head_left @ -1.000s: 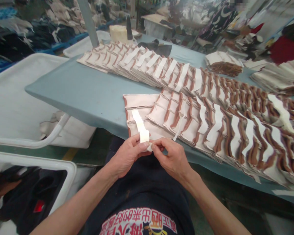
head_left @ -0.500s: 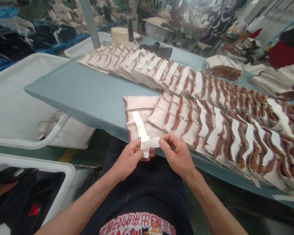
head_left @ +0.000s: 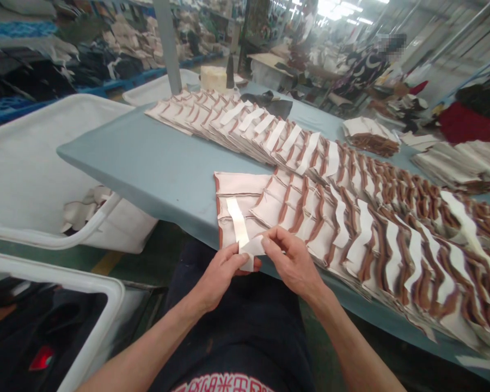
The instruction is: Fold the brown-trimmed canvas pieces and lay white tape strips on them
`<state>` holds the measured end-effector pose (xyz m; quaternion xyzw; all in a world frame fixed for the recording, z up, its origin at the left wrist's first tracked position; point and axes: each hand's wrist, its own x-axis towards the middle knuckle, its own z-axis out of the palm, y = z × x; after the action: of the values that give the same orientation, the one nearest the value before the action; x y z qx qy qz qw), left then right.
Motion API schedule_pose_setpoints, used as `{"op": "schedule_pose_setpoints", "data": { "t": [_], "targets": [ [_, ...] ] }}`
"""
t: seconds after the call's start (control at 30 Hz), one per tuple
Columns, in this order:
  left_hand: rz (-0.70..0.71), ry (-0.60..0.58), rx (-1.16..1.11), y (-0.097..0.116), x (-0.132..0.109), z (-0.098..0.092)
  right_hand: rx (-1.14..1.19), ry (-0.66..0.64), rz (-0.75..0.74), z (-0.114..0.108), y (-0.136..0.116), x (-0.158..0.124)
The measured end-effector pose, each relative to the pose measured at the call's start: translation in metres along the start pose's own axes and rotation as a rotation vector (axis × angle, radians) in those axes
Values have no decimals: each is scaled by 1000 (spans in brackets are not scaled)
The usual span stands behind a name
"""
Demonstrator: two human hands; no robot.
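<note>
My left hand (head_left: 225,269) is closed, pinching the lower end of a glossy white strip (head_left: 237,220) between thumb and fingers. The strip's upper part reaches over a pale stitched fabric panel (head_left: 245,184) with brown edges, at the near table edge. A white flap (head_left: 254,246) runs sideways from the strip at my left thumb. Pinched on that flap's free end is my right hand (head_left: 292,258). Whether the flap is a peeling layer or a folded part of the strip I cannot tell. To the right, overlapping panels (head_left: 322,237) lie in a row, several bearing white strips.
A second row of panels (head_left: 212,117) runs behind on the blue-grey table (head_left: 147,158). White bins (head_left: 77,239) stand at the left, one holding dark cloth (head_left: 44,321). Further stacks (head_left: 369,133) lie at the back right, with a person (head_left: 361,68) beyond.
The view has tilted up a little, so the table sits lower in it. The flap between my hands looks shorter, and my right hand is closer to my left.
</note>
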<state>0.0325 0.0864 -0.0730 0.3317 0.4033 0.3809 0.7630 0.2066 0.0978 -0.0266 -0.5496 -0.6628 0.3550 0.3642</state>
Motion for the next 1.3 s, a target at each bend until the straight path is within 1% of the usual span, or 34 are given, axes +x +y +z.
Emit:
{"op": "schedule_pose_setpoints", "data": {
  "t": [0.17, 0.33, 0.47, 0.6, 0.67, 0.77, 0.9, 1.07, 1.17, 1.3],
  "targets": [
    [-42, 60, -6, 0, 5, 5, -11, -53, 10, 4, 4, -6],
    [-47, 102, -38, -1, 6, 13, -36, -76, -43, 13, 7, -18],
    [-66, 143, -73, -2, 6, 14, -99, -84, -164, 18, 9, -24],
    [-99, 183, -92, -4, 6, 11, -292, -59, -262, 25, 15, -25],
    [-101, 196, -95, -4, 7, 11, -354, -57, -336, 29, 18, -24],
    [-90, 204, -78, -2, 7, 11, -370, -29, -390, 34, 20, -23],
    [-49, 193, -16, -2, 7, 11, -245, 10, -307, 38, 21, -24],
    [57, 170, 95, -10, 8, 5, -18, 60, -160, 39, 25, -24],
    [82, 127, 161, -12, 8, 2, 25, 91, -78, 37, 28, -22],
    [101, 99, 231, -12, 4, 2, 70, 171, 5, 32, 28, -12]
  ]
}}
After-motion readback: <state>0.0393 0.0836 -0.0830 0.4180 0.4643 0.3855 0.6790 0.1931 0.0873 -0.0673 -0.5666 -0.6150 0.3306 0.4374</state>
